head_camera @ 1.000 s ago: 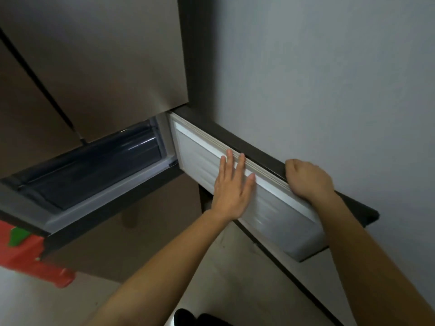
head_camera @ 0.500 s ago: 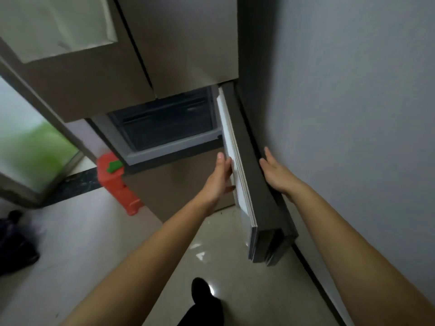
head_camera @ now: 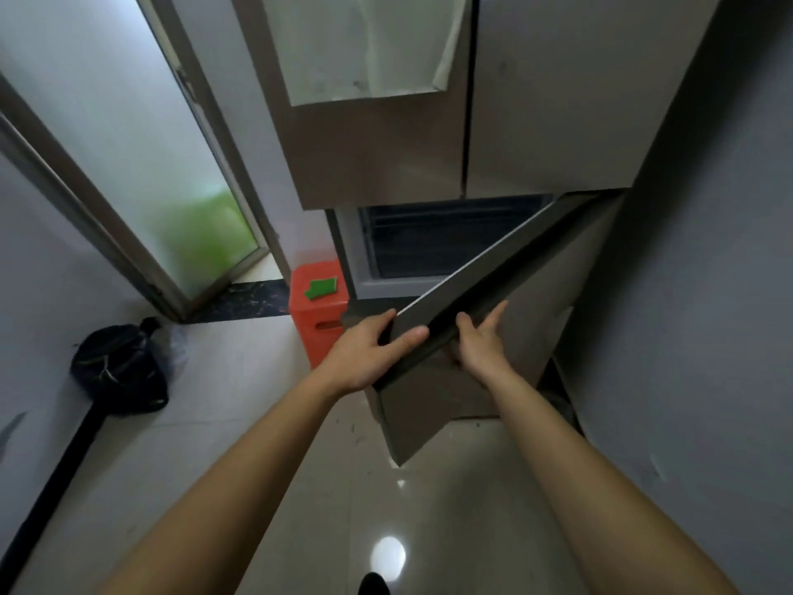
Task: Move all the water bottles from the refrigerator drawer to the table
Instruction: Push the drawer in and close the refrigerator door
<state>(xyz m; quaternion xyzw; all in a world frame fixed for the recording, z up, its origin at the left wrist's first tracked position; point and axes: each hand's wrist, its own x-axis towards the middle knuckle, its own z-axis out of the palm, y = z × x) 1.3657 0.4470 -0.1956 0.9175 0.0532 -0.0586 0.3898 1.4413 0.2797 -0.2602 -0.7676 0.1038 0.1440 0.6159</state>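
Both hands hold the half-swung refrigerator door (head_camera: 540, 319), the left hand (head_camera: 364, 354) with fingers curled round its near edge, the right hand (head_camera: 482, 347) gripping its dark top lip; best swing it evenly, clear of the right wall (head_camera: 708, 294); no water bottles show in the dim refrigerator drawer (head_camera: 442, 242) beyond.

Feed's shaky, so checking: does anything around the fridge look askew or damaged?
The pale sheet on the upper fridge door hangs loose, its lower right corner curling away. Nothing odd on the half-open lower door.
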